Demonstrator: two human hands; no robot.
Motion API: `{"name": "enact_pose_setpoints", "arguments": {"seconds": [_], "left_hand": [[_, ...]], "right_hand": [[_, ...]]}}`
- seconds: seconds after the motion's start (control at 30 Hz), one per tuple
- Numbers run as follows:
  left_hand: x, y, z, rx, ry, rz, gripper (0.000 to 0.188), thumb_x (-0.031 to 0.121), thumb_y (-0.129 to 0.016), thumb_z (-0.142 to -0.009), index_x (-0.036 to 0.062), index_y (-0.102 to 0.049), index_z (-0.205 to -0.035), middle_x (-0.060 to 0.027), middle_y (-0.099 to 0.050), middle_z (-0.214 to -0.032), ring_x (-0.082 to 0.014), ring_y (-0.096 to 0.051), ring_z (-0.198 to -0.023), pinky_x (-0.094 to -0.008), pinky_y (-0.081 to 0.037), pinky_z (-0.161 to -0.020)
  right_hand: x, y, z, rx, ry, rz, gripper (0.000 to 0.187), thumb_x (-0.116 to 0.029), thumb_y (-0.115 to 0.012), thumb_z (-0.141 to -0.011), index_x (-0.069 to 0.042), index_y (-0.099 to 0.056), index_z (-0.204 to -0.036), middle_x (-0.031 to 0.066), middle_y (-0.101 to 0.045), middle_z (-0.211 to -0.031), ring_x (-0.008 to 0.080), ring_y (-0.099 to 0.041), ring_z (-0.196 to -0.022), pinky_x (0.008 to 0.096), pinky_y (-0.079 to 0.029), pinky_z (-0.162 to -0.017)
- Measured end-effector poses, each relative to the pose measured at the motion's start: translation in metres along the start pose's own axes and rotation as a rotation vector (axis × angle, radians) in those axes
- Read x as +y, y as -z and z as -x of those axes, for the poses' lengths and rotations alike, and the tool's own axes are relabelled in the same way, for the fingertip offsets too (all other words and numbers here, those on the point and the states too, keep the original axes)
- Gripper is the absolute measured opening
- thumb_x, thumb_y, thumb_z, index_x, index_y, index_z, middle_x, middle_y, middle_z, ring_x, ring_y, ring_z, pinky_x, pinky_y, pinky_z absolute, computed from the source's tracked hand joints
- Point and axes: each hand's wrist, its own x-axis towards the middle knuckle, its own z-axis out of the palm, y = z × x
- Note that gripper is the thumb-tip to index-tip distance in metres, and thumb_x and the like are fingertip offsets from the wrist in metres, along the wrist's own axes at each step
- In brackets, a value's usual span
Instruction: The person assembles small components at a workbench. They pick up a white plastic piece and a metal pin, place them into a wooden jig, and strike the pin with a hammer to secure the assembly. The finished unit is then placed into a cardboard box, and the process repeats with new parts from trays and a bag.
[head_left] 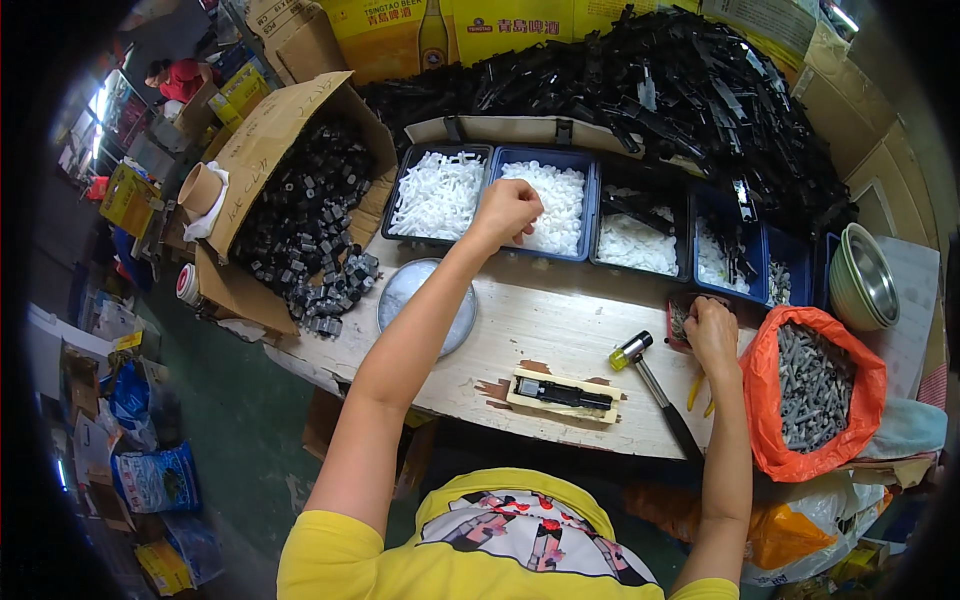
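Two bare hands work over a crowded tabletop [510,315]. Its bins and heaps close off the far side, while its front edge bows close to the wearer's yellow shirt [345,560]. The left hand [508,212] is above a blue bin [592,215] of small white pieces [562,195], its fingers curled downward and bunched; I cannot tell whether they pinch one. The right hand [712,328] bends over a small reddish box [673,325], its fingertips hidden, so their grip cannot be told either. Just right of that forearm, an orange-red bag [762,400] of grey parts [812,385] narrows the room, with nested bowls [862,275] behind it. A hammer [656,385] slants toward the front edge, left of the right forearm. Near that edge a pale fixture [603,410] cradles a black part [562,392]. Pale board shows between it and a round dish [395,290], which the left forearm crosses.

The surface is whitish, worn to brown patches around the fixture. A tilted cardboard box [270,150] of dark blocks [300,215] bounds the left end, and a heap of black strips [650,85] rises behind the bins. Beyond lie a green floor [240,400], blue sacks and a distant person in red [183,80].
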Motion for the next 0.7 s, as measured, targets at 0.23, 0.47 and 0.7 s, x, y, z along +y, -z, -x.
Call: {"name": "enact_pose_setpoints", "arguments": {"seconds": [0.23,0.47,0.7], "left_hand": [[-0.002,-0.013,0.075,-0.267,-0.069,0.675,0.015,0.005,-0.062,-0.081,-0.0002,-0.061,-0.095,-0.0050,-0.059,-0.071,-0.0097,-0.056,-0.056,-0.0224,-0.048,-0.045],[-0.038,-0.058,0.161,-0.505,0.073,0.875,0.011,0.002,-0.058,-0.083,-0.0014,-0.059,-0.094,-0.0078,-0.060,-0.081,-0.0129,-0.061,-0.068,-0.0244,-0.052,-0.057],[-0.044,-0.053,0.176,-0.494,0.057,0.856,0.020,0.002,-0.061,-0.082,-0.0004,-0.055,-0.101,-0.0059,-0.059,-0.082,-0.0121,-0.060,-0.068,-0.0231,-0.052,-0.059]], "right_hand": [[-0.038,0.036,0.016,-0.050,-0.043,-0.596,0.007,-0.006,-0.056,-0.074,0.001,-0.055,-0.075,0.0122,-0.056,-0.069,0.0226,-0.055,-0.062,0.0330,-0.043,-0.057],[-0.109,0.057,0.047,-0.198,0.437,-0.715,0.013,0.002,-0.059,-0.072,-0.003,-0.057,-0.084,0.0086,-0.053,-0.078,0.0224,-0.053,-0.073,0.0319,-0.041,-0.064],[-0.129,0.063,0.049,-0.093,0.620,-0.608,0.028,0.005,-0.059,-0.063,-0.006,-0.058,-0.088,0.0063,-0.051,-0.082,0.0226,-0.051,-0.080,0.0335,-0.037,-0.067]]}}
